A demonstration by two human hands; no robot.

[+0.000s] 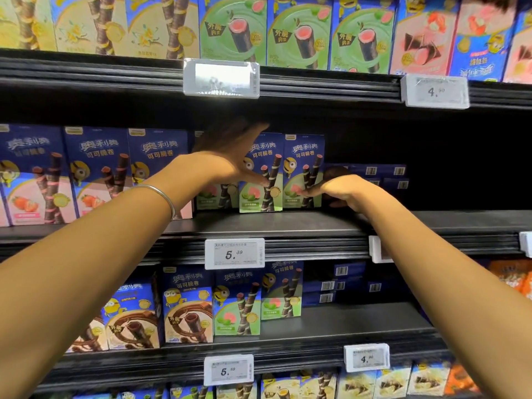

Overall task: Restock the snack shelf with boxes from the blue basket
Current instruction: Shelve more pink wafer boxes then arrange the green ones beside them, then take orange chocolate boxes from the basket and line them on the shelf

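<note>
Blue-green cardboard snack box: left hand flat, fingers released, steadying.
Neighbouring box: right hand fingers pinching, aligning.

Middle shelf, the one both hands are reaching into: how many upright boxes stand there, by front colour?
Pink strawberry-fronted upright boxes: 3
Green guava-fronted upright boxes: 3, one partly hidden
Total: 6

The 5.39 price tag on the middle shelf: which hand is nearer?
Left. The left hand is above the 5.39 price tag, slightly left of it; the right hand is farther off, up to its right.
</note>
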